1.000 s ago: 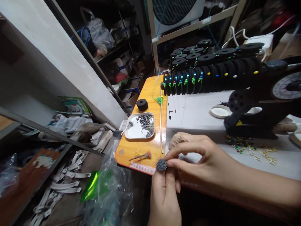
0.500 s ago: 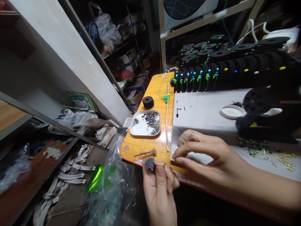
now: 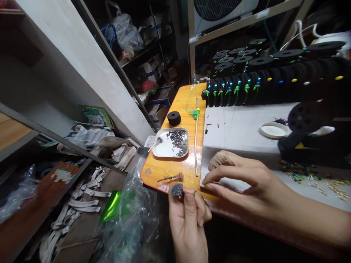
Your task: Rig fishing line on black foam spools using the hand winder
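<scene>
My left hand (image 3: 189, 223) is closed at the lower middle, its thumb and fingers pinching a dark grey bundle of small bead-like tips (image 3: 177, 190). A thin dark end pokes out on the right side of those fingers. Over the table's near edge, my right hand (image 3: 238, 179) has its thumb and index fingertips together; anything between them is too small to make out. One of its fingers wears a tan wrapping (image 3: 218, 160). Just beyond the left hand lies an orange-tipped bundle (image 3: 179, 176) with a brown stem. Behind it stands a white tray (image 3: 161, 151) of small black and grey pieces.
On the orange table (image 3: 186, 100) are a black spool (image 3: 174, 118) and a pale rod (image 3: 196, 146) with green threads. A row of black spools (image 3: 246, 86) lines the back right. A white lid (image 3: 274, 130) and loose coloured beads (image 3: 298, 171) lie right. Clear plastic (image 3: 131, 215) hangs left.
The whole view has shifted slightly, so the table and both hands appear a little further right. Both hands keep nearly the same pose, and the grey bundle stays in my left fingers.
</scene>
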`<state>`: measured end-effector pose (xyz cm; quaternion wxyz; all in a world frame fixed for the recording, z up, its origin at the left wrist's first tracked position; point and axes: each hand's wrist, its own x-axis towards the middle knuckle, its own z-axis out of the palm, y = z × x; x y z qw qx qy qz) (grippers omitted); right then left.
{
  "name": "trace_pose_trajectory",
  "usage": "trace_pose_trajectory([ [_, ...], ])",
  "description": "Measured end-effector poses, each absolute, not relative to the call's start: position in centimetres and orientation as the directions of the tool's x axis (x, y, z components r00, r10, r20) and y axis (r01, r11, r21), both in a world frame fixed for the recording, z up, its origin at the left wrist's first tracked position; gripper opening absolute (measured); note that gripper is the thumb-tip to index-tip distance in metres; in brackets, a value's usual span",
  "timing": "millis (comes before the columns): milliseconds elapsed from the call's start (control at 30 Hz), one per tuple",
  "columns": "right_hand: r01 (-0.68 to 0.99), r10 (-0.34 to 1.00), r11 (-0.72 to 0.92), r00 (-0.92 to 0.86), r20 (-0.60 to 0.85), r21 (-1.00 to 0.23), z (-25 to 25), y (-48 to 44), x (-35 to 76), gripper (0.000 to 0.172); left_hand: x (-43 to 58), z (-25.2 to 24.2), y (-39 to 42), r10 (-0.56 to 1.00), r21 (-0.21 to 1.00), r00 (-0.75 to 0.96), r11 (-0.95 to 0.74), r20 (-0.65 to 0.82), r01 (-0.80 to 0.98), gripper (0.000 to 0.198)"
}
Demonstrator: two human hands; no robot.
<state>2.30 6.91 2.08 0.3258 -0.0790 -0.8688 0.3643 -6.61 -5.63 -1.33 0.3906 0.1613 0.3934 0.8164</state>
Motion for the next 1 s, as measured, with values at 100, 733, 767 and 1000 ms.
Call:
trace_pose_trajectory([
  [100,-0.113,0.355,0.722,-0.786,0.505,-0.682,2.0,7.0,2.3,0.010,-6.6,-1.3,-5.6,0.764,0.766,-0.642,-0.375,-0.063,-0.521,0.021],
  [733,-0.120,0.190,0.904,-0.746,0.638,-0.410,1.5,6.2,2.1,0.005,-6.0,-1.9,-4.9,0.596,0.806,-0.803,-0.470,-0.010,-0.359,0.011],
  [767,-0.111,0.150,0.930,-0.757,0.636,-0.351,1.5,6.1,2.1,0.004,-6.1,-1.7,-4.8,0.546,0.794,-0.837,-0.524,0.035,-0.309,0.013],
  [1000,-0.112,0.131,0.947,-0.725,0.676,-0.303,2.1,6.6,2.3,0.015,-11.1,0.7,-6.2,0.326,0.786,-0.884,-0.614,0.335,0.072,0.010],
])
